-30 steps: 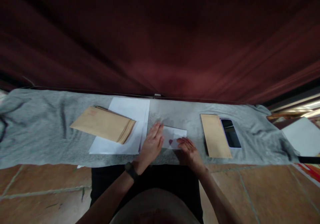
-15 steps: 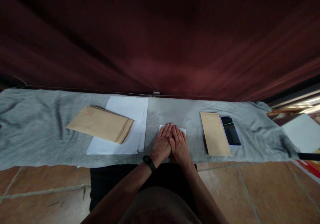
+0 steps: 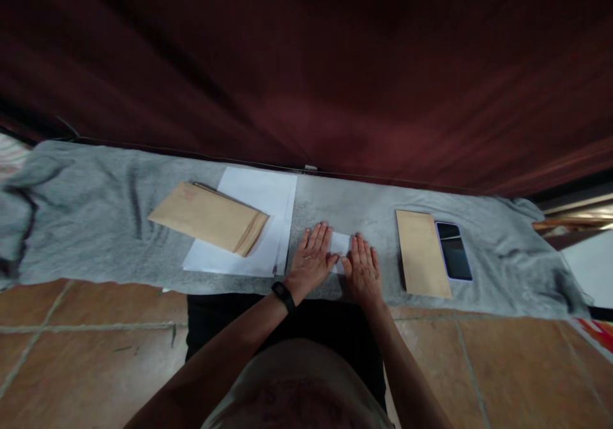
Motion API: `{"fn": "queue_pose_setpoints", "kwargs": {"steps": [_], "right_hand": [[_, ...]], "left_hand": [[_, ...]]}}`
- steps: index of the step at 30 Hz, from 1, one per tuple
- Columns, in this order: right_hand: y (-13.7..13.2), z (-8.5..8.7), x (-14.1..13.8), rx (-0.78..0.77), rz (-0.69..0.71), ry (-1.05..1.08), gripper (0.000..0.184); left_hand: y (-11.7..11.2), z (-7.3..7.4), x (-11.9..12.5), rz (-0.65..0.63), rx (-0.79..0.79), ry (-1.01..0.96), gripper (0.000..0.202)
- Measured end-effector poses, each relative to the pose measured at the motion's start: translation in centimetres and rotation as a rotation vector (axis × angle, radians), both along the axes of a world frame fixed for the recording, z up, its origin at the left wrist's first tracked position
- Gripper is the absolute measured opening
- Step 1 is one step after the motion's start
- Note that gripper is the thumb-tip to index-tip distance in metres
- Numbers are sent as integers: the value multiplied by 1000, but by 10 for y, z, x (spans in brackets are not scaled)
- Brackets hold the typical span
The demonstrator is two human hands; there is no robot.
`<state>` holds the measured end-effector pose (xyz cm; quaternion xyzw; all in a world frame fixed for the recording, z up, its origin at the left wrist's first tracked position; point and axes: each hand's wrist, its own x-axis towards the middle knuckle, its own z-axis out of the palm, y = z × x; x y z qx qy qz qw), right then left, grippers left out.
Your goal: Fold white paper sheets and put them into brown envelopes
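Note:
A small folded white paper (image 3: 340,243) lies on the grey cloth (image 3: 96,225) in front of me. My left hand (image 3: 312,258) rests flat on its left part, fingers stretched out. My right hand (image 3: 362,269) lies flat on its right part, fingers together and straight. A narrow strip of the paper shows between the two hands. A black band sits on my left wrist (image 3: 283,295).
To the left, a stack of brown envelopes (image 3: 208,217) lies on white sheets (image 3: 261,193). To the right, a single brown envelope (image 3: 422,253) sits beside a dark phone (image 3: 454,250). A dark red curtain (image 3: 306,65) hangs behind. Orange floor tiles (image 3: 71,352) run along the cloth's near edge.
My hands, pressed side by side on the paper half a second ago, have slid apart to its left and right. The view has shifted slightly.

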<state>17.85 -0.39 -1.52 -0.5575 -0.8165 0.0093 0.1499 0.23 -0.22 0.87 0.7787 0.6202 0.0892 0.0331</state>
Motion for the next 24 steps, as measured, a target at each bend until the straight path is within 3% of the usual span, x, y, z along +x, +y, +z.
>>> {"fn": "queue_pose_setpoints", "kwargs": {"steps": [7,18,24], "right_hand": [[-1,-3,18,46,-35,-31,64],[13,-2,32,23,-59,132,56],[34,9,20,-54,7,169,44]], "left_hand": [[-3,-2,-7,64,-6,6,76],[-14,-6,-14,188,88,-50,63],[-17,-1,6,18,76,-52,58]]}}
